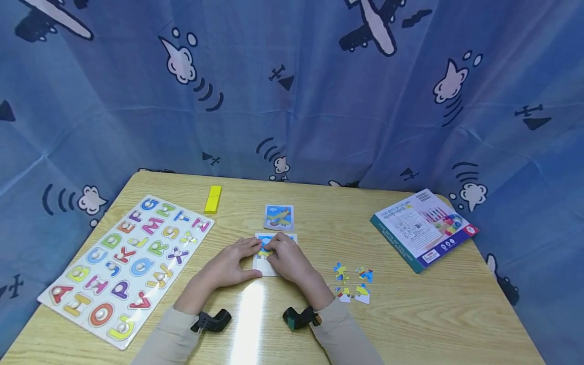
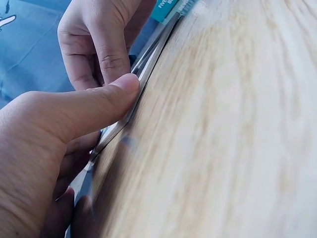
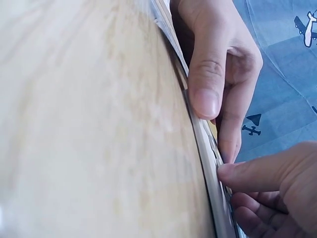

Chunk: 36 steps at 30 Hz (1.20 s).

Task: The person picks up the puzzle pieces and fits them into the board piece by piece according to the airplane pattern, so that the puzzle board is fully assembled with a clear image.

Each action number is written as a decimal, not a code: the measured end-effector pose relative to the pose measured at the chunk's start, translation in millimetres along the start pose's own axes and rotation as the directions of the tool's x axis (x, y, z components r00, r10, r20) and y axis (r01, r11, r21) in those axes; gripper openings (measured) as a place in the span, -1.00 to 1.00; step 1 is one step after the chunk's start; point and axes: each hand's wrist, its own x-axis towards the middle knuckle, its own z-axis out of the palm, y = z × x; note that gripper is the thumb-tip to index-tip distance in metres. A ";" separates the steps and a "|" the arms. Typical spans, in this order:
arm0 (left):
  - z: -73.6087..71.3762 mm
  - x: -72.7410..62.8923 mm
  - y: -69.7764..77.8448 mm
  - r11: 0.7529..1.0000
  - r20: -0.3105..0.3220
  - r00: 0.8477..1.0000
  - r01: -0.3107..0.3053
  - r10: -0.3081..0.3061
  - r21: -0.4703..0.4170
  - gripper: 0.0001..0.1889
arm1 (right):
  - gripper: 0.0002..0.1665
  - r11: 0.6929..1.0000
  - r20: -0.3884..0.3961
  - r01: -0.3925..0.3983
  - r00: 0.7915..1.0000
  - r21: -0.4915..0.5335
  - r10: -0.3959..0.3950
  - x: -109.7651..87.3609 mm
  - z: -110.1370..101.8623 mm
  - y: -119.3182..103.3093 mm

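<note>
A small jigsaw board with a white frame lies flat on the table, some blue and yellow pieces set in its upper part. My left hand holds the board at its left side, thumb at the lower left edge and fingers at the upper left. Over the middle of the board, my right hand has bent fingers and pinches a puzzle piece, mostly hidden under them. In the left wrist view the left thumb lies along the board's edge; the right thumb shows at the rim in the right wrist view.
Just behind the board lies an airplane picture card. Several loose puzzle pieces sit to the right. An alphabet peg board covers the left side, a yellow block beyond it. A boxed set lies at the right.
</note>
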 end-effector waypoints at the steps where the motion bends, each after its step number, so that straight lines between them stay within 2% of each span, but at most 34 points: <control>1: 0.2 0.0 -0.1 1.000 0.000 1.000 0.000 0.000 0.000 -0.22 | -0.72 1.000 -0.002 -0.002 1.000 0.004 0.002 -0.1 0.2 0.0; 19: -0.5 0.8 0.7 1.000 0.005 1.000 -0.011 0.011 0.009 -0.21 | -0.73 0.999 -0.013 -0.032 0.999 -0.026 0.032 0.4 0.1 -5.3; 29: -0.9 -1.0 2.2 1.000 0.000 1.000 -0.001 0.001 -0.006 -0.22 | -0.71 0.999 0.003 -0.011 1.000 -0.030 0.011 -1.1 -1.2 -5.1; 36: -0.8 -0.8 1.0 1.000 -0.008 1.000 -0.028 0.028 0.006 -0.22 | -0.71 1.000 0.010 -0.010 1.000 -0.017 0.010 -0.9 -2.6 -5.4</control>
